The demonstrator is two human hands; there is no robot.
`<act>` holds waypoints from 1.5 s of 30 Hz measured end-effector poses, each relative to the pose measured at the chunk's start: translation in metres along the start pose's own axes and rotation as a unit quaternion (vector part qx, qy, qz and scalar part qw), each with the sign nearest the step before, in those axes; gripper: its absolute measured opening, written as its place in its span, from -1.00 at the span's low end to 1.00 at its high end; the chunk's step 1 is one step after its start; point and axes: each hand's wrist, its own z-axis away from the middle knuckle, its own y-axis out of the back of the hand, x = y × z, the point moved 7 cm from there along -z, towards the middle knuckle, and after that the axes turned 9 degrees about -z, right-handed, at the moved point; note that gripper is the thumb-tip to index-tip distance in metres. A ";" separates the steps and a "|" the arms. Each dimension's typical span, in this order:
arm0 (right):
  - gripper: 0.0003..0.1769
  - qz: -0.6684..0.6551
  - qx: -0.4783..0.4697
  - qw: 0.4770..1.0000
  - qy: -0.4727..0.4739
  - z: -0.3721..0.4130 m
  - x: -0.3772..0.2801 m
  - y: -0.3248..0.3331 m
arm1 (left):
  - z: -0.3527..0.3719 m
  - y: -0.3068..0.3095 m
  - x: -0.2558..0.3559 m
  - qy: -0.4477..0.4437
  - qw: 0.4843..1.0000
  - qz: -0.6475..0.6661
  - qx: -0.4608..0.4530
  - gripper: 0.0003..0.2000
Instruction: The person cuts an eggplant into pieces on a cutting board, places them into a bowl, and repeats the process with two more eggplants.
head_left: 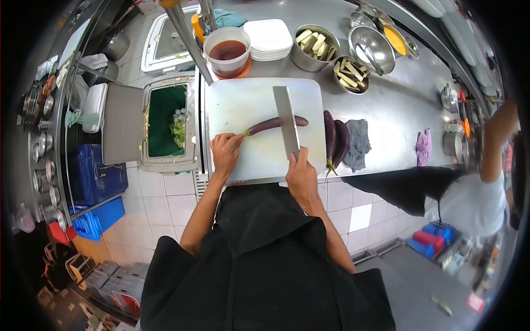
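Observation:
A long purple eggplant (265, 126) lies across the white cutting board (232, 105). My left hand (224, 153) pinches its green stem end on the left. In my right hand (301, 174) is a cleaver (285, 116), fingers wrapped round its handle, which they hide. The broad blade points away from me and overlaps the eggplant near its right end. Just right of the board lie more whole eggplants (340, 138), stems toward me.
Metal pots of cut eggplant (316, 62) stand behind the board, beside stacked white lids (269, 44) and a tub of reddish liquid (226, 62). A grey cloth (358, 144) lies right. Left is an open green-lined bin (164, 110). Another person (469, 204) stands at far right.

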 end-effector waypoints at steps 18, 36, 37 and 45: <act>-0.79 -0.014 -0.052 0.998 0.023 0.012 -0.020 -0.022 | 0.007 0.017 -0.010 0.032 0.999 -0.019 -0.002 -0.79; -0.72 -0.011 -0.039 0.994 -0.098 0.001 0.027 0.012 | -0.029 0.033 -0.026 0.071 0.997 0.027 -0.009 -0.74; -0.72 -0.012 -0.038 0.994 -0.098 -0.001 0.027 0.017 | -0.030 0.015 -0.003 0.045 0.996 0.045 -0.063 -0.73; -0.67 -0.001 -0.007 0.997 -0.079 0.005 0.029 0.038 | -0.051 -0.030 0.048 -0.068 0.993 0.026 -0.096 -0.70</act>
